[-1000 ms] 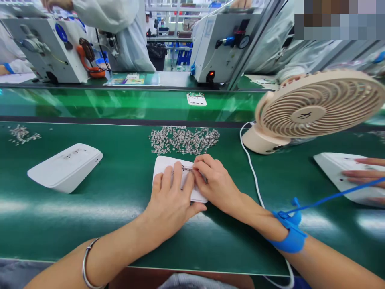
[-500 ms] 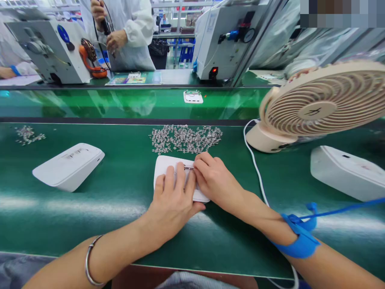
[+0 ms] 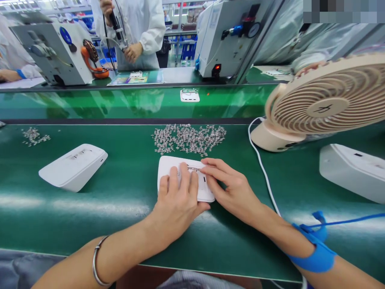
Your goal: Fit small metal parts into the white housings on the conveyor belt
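A small white plastic casing [image 3: 167, 166] lies flat on the green mat in front of me. My left hand [image 3: 177, 200] rests palm-down on it, fingers spread, pressing it to the mat. My right hand [image 3: 231, 188] lies against the casing's right edge with its fingertips on the row of slots at the top; whether a small part is pinched there is hidden. Just beyond the casing spreads a heap of several tiny metal parts [image 3: 189, 139]. A blue strap [image 3: 317, 253] with a blue cord circles my right wrist.
A second white casing [image 3: 73, 167] sits to the left, a third [image 3: 351, 171] at far right. A beige desk fan [image 3: 319, 105] with a white cable stands right of the heap. A green conveyor [image 3: 120, 102] carries a casing [image 3: 189, 95]. People in white coats stand at machines beyond.
My right hand has slid off the top of the casing to its right edge, fingers straighter. The other person's hand on the right-hand casing is gone. The view shifted slightly.
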A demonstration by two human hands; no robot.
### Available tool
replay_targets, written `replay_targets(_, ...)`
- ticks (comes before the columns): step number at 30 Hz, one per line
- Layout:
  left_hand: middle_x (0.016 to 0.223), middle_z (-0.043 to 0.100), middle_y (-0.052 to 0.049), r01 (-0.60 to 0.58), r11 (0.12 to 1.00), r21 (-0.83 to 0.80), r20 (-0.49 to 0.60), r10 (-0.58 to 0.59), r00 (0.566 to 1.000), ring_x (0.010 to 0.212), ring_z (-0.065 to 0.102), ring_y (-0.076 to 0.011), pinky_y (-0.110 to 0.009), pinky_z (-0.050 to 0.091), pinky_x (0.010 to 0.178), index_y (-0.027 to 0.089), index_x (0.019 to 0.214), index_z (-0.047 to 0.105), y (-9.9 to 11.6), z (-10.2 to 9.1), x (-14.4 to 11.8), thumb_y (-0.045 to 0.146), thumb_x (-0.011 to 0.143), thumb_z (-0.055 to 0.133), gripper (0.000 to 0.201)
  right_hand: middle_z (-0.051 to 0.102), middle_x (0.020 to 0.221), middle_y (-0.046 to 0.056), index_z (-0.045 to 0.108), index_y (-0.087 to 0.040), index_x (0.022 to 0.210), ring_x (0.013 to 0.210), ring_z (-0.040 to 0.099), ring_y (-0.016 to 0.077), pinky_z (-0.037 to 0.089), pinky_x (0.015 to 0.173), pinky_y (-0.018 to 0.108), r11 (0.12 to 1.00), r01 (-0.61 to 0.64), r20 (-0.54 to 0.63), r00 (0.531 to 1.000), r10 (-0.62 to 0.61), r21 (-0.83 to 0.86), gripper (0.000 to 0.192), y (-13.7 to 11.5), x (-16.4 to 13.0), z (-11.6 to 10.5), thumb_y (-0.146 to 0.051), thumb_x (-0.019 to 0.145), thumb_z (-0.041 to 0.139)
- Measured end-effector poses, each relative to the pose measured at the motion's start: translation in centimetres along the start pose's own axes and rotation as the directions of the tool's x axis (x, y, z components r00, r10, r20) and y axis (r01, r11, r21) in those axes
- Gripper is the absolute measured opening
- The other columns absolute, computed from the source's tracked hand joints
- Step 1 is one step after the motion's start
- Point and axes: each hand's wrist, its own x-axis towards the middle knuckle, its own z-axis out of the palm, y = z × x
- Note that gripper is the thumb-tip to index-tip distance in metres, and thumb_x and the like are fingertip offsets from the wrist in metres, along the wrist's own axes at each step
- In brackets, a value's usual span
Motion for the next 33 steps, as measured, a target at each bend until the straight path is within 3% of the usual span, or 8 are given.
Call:
replay_targets(9, 0.126, 0.055, -0.009, 0.003, 1.0, 0.001, 0.02, -0.003, 1.0, 0.107, 0.052, -0.0269, -0.036, 0.034, 0.084, 0.018, 0.119, 0.056, 0.0, -0.2, 0.2, 0.06, 0.083, 0.041, 0.057, 0.054, 0.108, 0.012, 0.059, -0.015, 0.095, 0.093, 0.057, 0.0212, 0.051, 0.078, 0.035, 0.997, 0.028, -0.003, 1.0, -0.028, -0.076, 0.022, 0.0, 0.0, 0.2, -0.011, 0.089, 0.039)
replay_targets(15, 0.126, 0.055, -0.009, 0.012, 1.0, 0.009, 0.012, -0.012, 1.0, 0.107, 0.052, -0.0265, -0.036, 0.034, 0.083, 0.017, 0.119, 0.056, 0.2, -0.2, 0.2, 0.056, 0.085, 0.038, 0.054, 0.052, 0.105, 0.018, 0.06, -0.01, 0.092, 0.089, 0.056, 0.0258, 0.051, 0.069, 0.038, 0.946, 0.207, 0.169, 0.971, -0.168, -0.251, 0.028, -0.4, 0.8, -0.6, -0.009, 0.087, 0.032)
replay_targets(18, 0.126, 0.055, -0.009, 0.015, 1.0, 0.02, 0.018, -0.016, 1.0, 0.107, 0.053, -0.0269, -0.036, 0.035, 0.083, 0.017, 0.119, 0.056, 0.1, -0.2, 0.1, 0.055, 0.085, 0.039, 0.054, 0.054, 0.101, 0.013, 0.059, -0.014, 0.089, 0.083, 0.057, 0.0212, 0.05, 0.068, 0.034, 0.988, 0.107, 0.114, 0.989, -0.094, -0.114, 0.025, -0.1, 1.1, -0.6, -0.01, 0.087, 0.035)
replay_targets(22, 0.127, 0.054, -0.01, -0.001, 1.0, 0.028, 0.022, 0.0, 1.0, 0.107, 0.053, -0.0273, -0.036, 0.037, 0.083, 0.018, 0.117, 0.057, 0.1, -0.2, 0.1, 0.055, 0.084, 0.041, 0.052, 0.057, 0.093, 0.005, 0.058, -0.018, 0.089, 0.08, 0.057, 0.0175, 0.049, 0.068, 0.029, 0.981, -0.138, -0.037, 0.989, 0.145, 0.139, 0.013, 0.6, 1.0, 0.4, -0.018, 0.086, 0.045)
replay_targets(26, 0.127, 0.052, -0.016, -0.021, 0.995, 0.097, 0.091, 0.013, 0.996, 0.106, 0.053, -0.028, -0.035, 0.039, 0.081, 0.012, 0.122, 0.053, 0.0, -1.1, 0.0, 0.052, 0.084, 0.045, 0.056, 0.058, 0.094, 0.005, 0.058, -0.018, 0.095, 0.076, 0.057, 0.0178, 0.048, 0.068, 0.032, 0.958, -0.253, -0.061, 0.963, 0.263, 0.133, 0.018, 0.9, 0.6, 1.4, -0.031, 0.086, 0.048)
replay_targets(29, 0.105, 0.06, -0.024, 0.034, 0.976, 0.214, 0.198, -0.078, 0.977, 0.086, 0.058, -0.029, -0.035, 0.041, 0.068, 0.0, 0.111, 0.057, -1.1, -2.2, 0.1, 0.048, 0.084, 0.047, 0.056, 0.059, 0.094, 0.005, 0.057, -0.018, 0.098, 0.073, 0.058, 0.0179, 0.049, 0.069, 0.033, 0.954, -0.28, -0.057, 0.956, 0.287, 0.106, 0.023, 1.1, 0.3, 1.6, -0.036, 0.088, 0.047)
replay_targets(31, 0.083, 0.061, -0.021, 0.114, 0.963, 0.243, 0.274, -0.181, 0.944, 0.072, 0.057, -0.0276, -0.034, 0.04, 0.059, 0.002, 0.091, 0.063, -2.8, -2.7, 0.2, 0.045, 0.084, 0.046, 0.047, 0.06, 0.092, 0.005, 0.057, -0.019, 0.098, 0.073, 0.059, 0.0184, 0.049, 0.068, 0.033, 0.967, -0.245, -0.033, 0.968, 0.248, 0.07, 0.022, 1.1, 0.2, 1.5, -0.036, 0.09, 0.046)
replay_targets(33, 0.076, 0.059, -0.017, 0.212, 0.949, 0.232, 0.35, -0.285, 0.892, 0.07, 0.056, -0.0274, -0.034, 0.039, 0.058, 0.006, 0.082, 0.063, -5.2, -2.7, 0.4, 0.039, 0.084, 0.046, 0.037, 0.06, 0.093, 0.005, 0.056, -0.019, 0.097, 0.077, 0.059, 0.0198, 0.049, 0.067, 0.034, 0.988, -0.154, -0.027, 0.988, 0.155, 0.017, 0.019, 0.9, 0.0, 1.5, -0.033, 0.092, 0.045)
